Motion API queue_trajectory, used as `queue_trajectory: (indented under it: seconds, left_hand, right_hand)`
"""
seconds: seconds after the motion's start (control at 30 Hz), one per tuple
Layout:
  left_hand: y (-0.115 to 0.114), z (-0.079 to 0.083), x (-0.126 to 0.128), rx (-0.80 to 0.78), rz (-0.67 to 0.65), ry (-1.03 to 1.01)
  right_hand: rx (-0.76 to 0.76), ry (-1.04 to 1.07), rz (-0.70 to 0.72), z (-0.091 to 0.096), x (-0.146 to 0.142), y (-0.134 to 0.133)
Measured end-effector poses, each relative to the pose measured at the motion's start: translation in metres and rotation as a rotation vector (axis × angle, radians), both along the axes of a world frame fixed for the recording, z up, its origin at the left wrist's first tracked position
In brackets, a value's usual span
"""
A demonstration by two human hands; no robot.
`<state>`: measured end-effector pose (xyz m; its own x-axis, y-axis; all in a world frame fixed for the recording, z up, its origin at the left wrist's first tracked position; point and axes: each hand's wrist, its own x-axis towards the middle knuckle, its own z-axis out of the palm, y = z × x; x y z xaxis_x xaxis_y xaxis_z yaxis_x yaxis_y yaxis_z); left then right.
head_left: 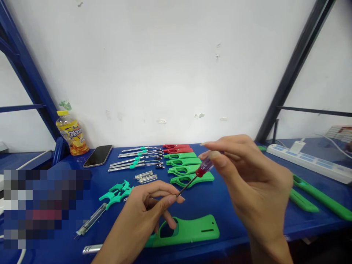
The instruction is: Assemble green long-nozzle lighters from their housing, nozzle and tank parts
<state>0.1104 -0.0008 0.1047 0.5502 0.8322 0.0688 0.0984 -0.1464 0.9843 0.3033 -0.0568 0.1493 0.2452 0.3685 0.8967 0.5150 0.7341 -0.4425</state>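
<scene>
My right hand (247, 176) holds a small screwdriver (202, 170) by its clear purple and red handle, the shaft slanting down to the left. The shaft's tip meets the pinched thumb and forefinger of my left hand (154, 205); whatever sits between them is too small to make out. Under my left hand lies a green lighter body (192, 230) with a trigger opening and a slot. A silver metal tube (92, 249) reaches out at its left end, and my left wrist covers part of it.
Behind are green lighter shells (183, 161), red shells (178, 146), silver tubes with wires (132, 161), clear fuel tanks (148, 179) and teal triggers (117, 194). A phone (98, 156) and a bottle (72, 134) stand left; a power strip (310, 161) and green parts (321, 198) lie right.
</scene>
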Motion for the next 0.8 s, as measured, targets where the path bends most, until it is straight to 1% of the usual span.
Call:
queue_trajectory:
  seconds: [0.2,0.37,0.5,0.67,0.8]
  left_hand:
    - [-0.0009,0.0007,-0.0007,-0.007,-0.028,-0.009]
    - [-0.0006,-0.0024,-0.0005,-0.014,-0.006,-0.013]
    - [-0.0011,-0.0039,-0.0006,-0.011,-0.012,-0.014]
    - [-0.0022,-0.0007,0.0019,-0.005,-0.004,-0.023]
    - [-0.0052,0.0016,0.0030,-0.005,0.004,-0.031]
  right_hand:
    - [-0.001,0.015,-0.014,-0.0030,0.0015,0.0053]
    - [0.004,0.035,-0.030,-0.0031,0.0012,0.0067]
    - [0.005,0.033,-0.016,-0.0030,0.0010,0.0075]
    - [0.001,0.032,0.007,-0.0028,0.0021,0.0075]
    - [-0.035,0.010,0.017,-0.0031,0.0043,0.0070]
